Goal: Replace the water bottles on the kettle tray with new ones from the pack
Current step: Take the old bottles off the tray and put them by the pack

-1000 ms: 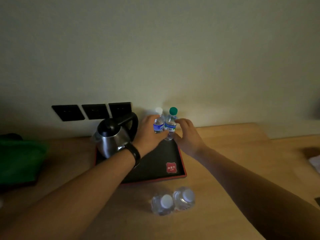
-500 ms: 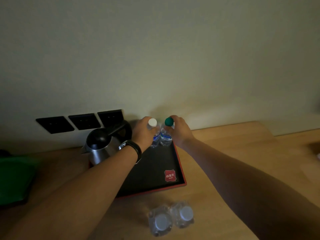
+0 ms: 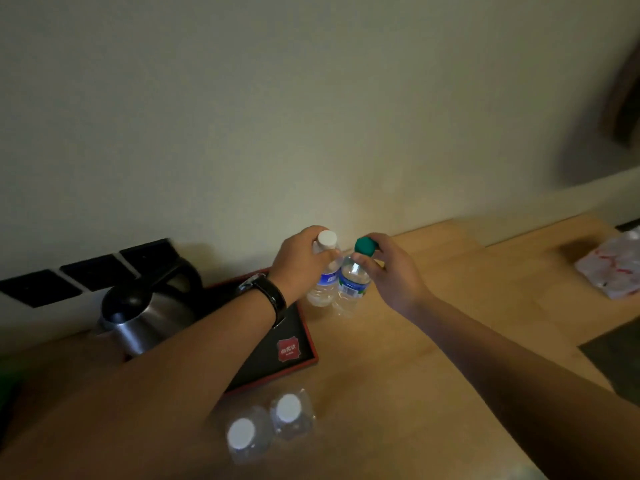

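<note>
My left hand grips the neck of a white-capped water bottle. My right hand holds a green-capped water bottle by its neck. Both bottles hang side by side just right of the black kettle tray, over the wooden desk. A steel kettle stands at the tray's left. Two white-capped bottles stand upright on the desk in front of the tray. The bottle pack in white wrap lies at the far right.
Black wall sockets run behind the kettle. A dark mat or pad lies at the desk's right edge. A green object shows dimly at the far left edge. The wall stands close behind the desk.
Both hands have lifted the two bottles off the tray's back corner and carried them right, past the tray's edge. The view has swung right, showing the pack.
</note>
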